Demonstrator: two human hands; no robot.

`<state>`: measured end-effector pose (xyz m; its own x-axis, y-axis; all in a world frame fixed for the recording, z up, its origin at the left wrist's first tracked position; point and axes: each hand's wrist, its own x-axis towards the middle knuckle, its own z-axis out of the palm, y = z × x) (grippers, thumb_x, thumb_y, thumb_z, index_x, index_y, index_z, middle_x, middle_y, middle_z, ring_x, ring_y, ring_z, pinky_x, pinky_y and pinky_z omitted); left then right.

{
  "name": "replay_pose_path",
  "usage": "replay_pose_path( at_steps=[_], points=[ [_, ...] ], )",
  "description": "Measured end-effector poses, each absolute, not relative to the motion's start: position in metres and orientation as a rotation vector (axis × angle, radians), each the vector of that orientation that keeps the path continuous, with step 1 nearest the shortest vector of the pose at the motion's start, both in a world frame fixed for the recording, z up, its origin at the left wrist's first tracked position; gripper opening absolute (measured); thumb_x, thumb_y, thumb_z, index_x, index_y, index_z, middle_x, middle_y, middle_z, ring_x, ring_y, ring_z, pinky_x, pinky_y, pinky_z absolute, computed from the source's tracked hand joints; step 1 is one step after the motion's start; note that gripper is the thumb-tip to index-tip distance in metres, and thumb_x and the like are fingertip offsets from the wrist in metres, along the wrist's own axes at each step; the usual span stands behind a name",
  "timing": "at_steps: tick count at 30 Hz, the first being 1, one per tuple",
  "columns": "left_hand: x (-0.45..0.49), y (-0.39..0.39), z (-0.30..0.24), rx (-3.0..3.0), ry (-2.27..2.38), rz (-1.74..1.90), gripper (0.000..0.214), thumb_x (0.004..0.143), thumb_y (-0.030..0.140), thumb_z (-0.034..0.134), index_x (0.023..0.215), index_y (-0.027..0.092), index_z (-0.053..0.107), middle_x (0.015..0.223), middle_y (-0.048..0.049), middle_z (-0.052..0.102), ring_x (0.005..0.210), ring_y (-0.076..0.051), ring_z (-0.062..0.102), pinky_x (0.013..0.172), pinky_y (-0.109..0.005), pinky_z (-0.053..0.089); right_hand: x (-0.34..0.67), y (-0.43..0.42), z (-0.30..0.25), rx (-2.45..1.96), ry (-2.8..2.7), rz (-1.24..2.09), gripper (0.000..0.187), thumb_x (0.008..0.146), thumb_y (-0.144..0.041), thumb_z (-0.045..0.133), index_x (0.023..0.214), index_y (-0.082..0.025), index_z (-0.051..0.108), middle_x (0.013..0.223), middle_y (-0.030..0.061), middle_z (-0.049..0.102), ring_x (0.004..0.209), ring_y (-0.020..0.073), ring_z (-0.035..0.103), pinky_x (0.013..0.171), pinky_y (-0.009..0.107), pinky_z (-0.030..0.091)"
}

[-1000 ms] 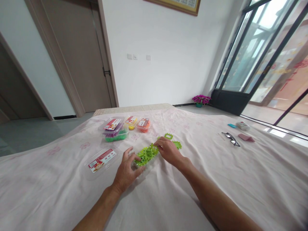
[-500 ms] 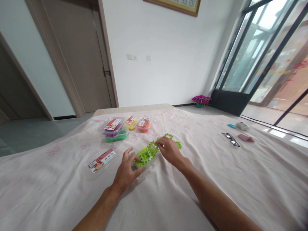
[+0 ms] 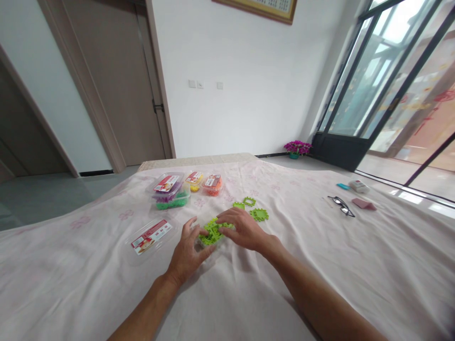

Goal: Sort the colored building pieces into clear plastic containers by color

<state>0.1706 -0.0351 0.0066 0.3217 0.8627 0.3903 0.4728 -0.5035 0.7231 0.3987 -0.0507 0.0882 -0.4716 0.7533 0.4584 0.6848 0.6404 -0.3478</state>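
A heap of lime-green plastic building pieces [image 3: 211, 232] lies in a clear tray on the pale pink sheet. My left hand [image 3: 188, 251] grips the tray's near left end, thumb and fingers curled round it. My right hand [image 3: 240, 229] lies over the right side of the heap, fingers pressed down on the pieces. A few loose green pieces [image 3: 259, 214] lie just beyond my right hand, and a green ring-shaped piece [image 3: 249, 201] sits farther back.
A clear lid with a red label [image 3: 151, 235] lies to the left. Three lidded tubs of coloured pieces [image 3: 172, 192] stand farther back. Glasses [image 3: 341, 205], a pink case [image 3: 362, 203] and small items lie at the right. Door and glass wall beyond.
My right hand has come left and nearer, from the far end of the heap onto its top. The green pieces look pushed down and bunched. My left hand has stayed put.
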Motion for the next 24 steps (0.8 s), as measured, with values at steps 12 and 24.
replay_pose_path(
  at_steps=[12,24],
  points=[
    [0.171,-0.035,0.007,2.135,1.179,1.067,0.031,0.083,0.045,0.070,0.104,0.022,0.064,0.151,-0.0122,0.034,0.137,-0.031,0.045,0.114,-0.050,0.040,0.396,-0.055,0.087,-1.088,-2.474,0.158,0.035,0.105,-0.039,0.044,0.115,-0.024,0.073,0.127,0.0081,0.068,0.120,0.0221,0.058,0.106,0.040,0.038],
    [0.171,-0.035,0.006,2.130,1.185,1.063,0.029,0.083,0.041,0.071,0.102,0.021,0.065,0.153,-0.0131,0.032,0.138,-0.032,0.045,0.112,-0.050,0.041,0.407,-0.044,0.084,-1.323,-2.294,0.068,0.036,0.105,-0.032,0.041,0.099,-0.018,0.074,0.124,0.0104,0.070,0.116,0.0225,0.061,0.104,0.039,0.041]
  ],
)
